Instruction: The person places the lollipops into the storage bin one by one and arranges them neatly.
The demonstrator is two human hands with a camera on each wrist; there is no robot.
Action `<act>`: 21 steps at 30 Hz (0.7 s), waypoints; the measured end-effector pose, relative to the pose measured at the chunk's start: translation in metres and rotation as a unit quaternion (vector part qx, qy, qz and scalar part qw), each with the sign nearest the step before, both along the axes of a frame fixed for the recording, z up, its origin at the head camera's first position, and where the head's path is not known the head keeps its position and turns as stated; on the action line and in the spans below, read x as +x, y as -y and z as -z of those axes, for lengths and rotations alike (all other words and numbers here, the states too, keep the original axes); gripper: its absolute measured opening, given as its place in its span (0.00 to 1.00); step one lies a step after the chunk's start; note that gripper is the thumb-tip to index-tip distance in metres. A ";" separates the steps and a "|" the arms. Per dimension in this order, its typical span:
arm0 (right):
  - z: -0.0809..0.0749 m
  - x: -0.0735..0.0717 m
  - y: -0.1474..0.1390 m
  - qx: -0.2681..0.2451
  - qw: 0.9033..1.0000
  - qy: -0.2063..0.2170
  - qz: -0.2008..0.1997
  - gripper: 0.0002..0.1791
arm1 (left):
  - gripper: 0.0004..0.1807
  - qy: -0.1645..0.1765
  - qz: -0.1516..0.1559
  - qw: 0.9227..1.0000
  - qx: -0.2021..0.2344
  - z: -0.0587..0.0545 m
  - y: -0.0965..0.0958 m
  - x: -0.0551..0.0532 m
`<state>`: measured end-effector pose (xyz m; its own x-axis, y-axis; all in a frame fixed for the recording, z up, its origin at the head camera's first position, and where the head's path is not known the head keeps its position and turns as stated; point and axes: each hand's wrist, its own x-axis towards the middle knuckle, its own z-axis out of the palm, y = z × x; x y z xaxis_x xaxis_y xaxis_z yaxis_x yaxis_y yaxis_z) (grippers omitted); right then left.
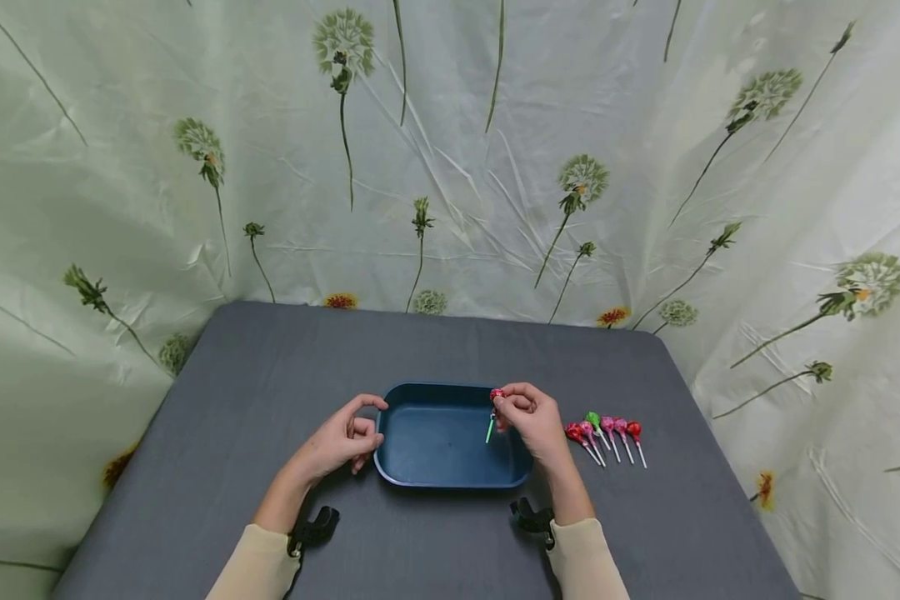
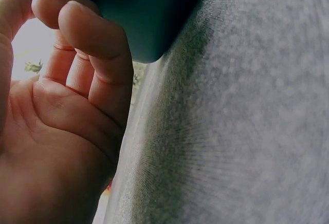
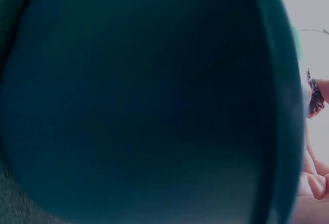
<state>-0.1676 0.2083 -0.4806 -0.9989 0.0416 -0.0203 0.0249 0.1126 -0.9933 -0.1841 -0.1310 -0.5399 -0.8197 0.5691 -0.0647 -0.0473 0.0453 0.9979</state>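
My right hand (image 1: 528, 417) pinches a lollipop (image 1: 489, 429) with a red-wrapped head and a green stick, held over the right part of a dark blue tray (image 1: 450, 482). The stick points down toward the tray floor. In the right wrist view the tray's wall (image 3: 288, 111) covers most of the picture, and only the crinkled wrapper (image 3: 315, 99) and part of the hand show at the edge. At the tray's left end my left hand (image 1: 341, 437) holds the rim, fingers bent; the left wrist view has curled fingertips (image 2: 85, 26) right by the tray's outer wall (image 2: 149, 34).
Several lollipops (image 1: 607, 427) with red, pink and green wrappers and white sticks lie in a row right of the tray. A grey cloth (image 1: 307, 350) covers the table. Behind it hangs a pale curtain (image 1: 465, 167) with a dandelion print.
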 end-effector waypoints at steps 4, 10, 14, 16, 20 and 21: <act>0.002 -0.001 0.005 -0.002 1.000 0.004 -0.012 0.14 | 0.28 0.006 -0.001 1.000 -0.008 -0.002 -0.001 0.000; 0.003 -0.001 0.013 0.002 1.000 0.009 -0.030 0.15 | 0.29 0.008 -0.007 1.000 -0.019 -0.003 -0.003 0.001; 0.002 -0.003 0.021 0.000 0.999 0.020 -0.043 0.14 | 0.29 0.010 -0.012 1.000 -0.024 -0.004 -0.003 0.001; 0.000 -0.003 0.025 -0.002 0.998 0.027 -0.050 0.13 | 0.29 0.010 -0.012 1.000 -0.025 -0.005 -0.003 0.001; -0.011 0.000 0.036 -0.003 0.997 0.040 -0.064 0.12 | 0.29 0.010 -0.011 1.000 -0.024 -0.005 -0.005 0.002; -0.015 0.002 0.039 -0.002 0.997 0.043 -0.070 0.12 | 0.29 0.011 -0.010 1.000 -0.024 -0.005 -0.005 0.002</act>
